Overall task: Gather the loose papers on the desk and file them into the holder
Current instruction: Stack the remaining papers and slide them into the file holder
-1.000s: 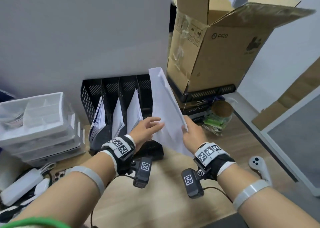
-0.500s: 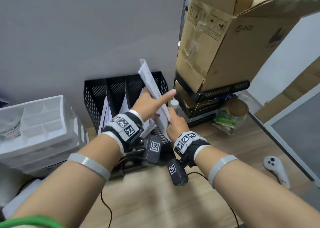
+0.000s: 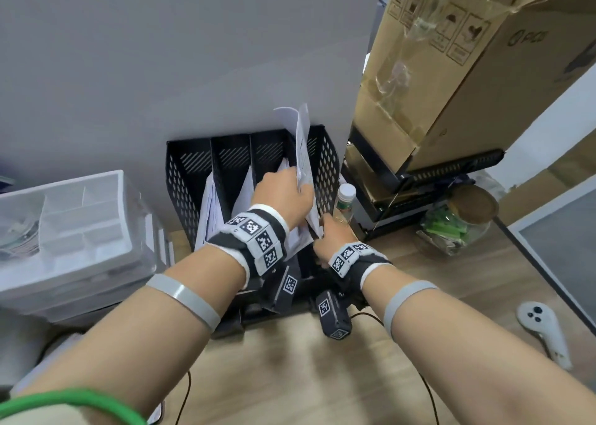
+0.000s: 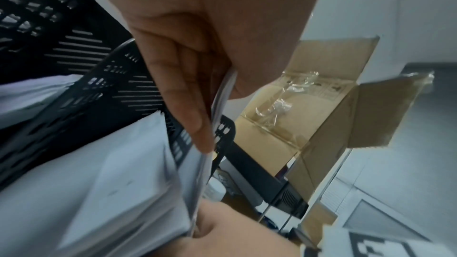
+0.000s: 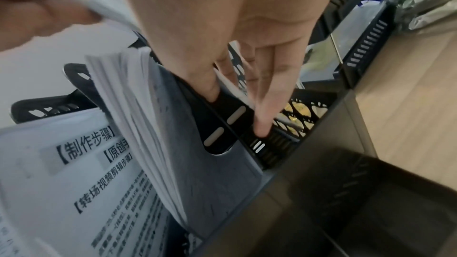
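Observation:
A black mesh file holder with several slots stands against the grey wall; its left slots hold stacks of printed paper. A thin sheaf of white papers stands upright in the rightmost slot, its top above the rim. My left hand pinches the sheaf's near edge between thumb and fingers. My right hand is lower, at the sheaf's bottom front corner. In the right wrist view its thumb lies on a slot divider and its fingers reach into the slot, the paper's edge between them.
A tall open cardboard box sits on black trays right of the holder. A white-capped bottle and a cork-lidded glass jar stand beside it. Clear plastic drawers are on the left, a white controller on the wooden desk.
Both hands carried the sheaf from above the desk into the holder's rightmost slot and lowered it. My left hand went from lying flat on the sheet to pinching its edge.

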Available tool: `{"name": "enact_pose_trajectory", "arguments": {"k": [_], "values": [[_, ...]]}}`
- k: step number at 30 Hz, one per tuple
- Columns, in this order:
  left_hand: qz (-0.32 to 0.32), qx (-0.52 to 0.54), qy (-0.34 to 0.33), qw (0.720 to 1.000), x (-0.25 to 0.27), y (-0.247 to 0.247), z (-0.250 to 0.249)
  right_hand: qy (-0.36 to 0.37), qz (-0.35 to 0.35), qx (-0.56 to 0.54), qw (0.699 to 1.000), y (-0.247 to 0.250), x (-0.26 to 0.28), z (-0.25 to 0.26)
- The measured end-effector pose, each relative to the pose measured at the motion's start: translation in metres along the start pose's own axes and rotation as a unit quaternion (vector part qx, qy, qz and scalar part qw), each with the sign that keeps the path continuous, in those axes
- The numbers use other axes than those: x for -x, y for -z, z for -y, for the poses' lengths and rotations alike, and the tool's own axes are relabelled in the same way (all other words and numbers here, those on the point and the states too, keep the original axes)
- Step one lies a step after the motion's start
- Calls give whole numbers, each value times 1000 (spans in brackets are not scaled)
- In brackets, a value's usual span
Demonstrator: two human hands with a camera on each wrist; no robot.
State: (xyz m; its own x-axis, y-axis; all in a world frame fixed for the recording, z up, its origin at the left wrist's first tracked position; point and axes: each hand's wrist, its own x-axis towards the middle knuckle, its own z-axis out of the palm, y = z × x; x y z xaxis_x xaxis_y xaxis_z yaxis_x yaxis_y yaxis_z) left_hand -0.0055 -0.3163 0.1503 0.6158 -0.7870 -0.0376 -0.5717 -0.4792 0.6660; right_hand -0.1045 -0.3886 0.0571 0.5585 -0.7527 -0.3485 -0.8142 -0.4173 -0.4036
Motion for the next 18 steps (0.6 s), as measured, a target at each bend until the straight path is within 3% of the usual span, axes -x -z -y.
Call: {"name": "enact_pose_trajectory", "arguments": {"k": [4,8,13,18], "values": [[89,-18,34,995,3,-17,13,-19,17,-29,999,-8,-1,-10],[127,-16,35,991,9,-33,12,-36,44,-19,998,-15,-1,-21],[88,-75,7,993,20,-44,3,-12,14,-33,999,-10,8,-26],[69,4,67,995,31,-47,7,4,32,-81,996,-1,25,-36]]}}
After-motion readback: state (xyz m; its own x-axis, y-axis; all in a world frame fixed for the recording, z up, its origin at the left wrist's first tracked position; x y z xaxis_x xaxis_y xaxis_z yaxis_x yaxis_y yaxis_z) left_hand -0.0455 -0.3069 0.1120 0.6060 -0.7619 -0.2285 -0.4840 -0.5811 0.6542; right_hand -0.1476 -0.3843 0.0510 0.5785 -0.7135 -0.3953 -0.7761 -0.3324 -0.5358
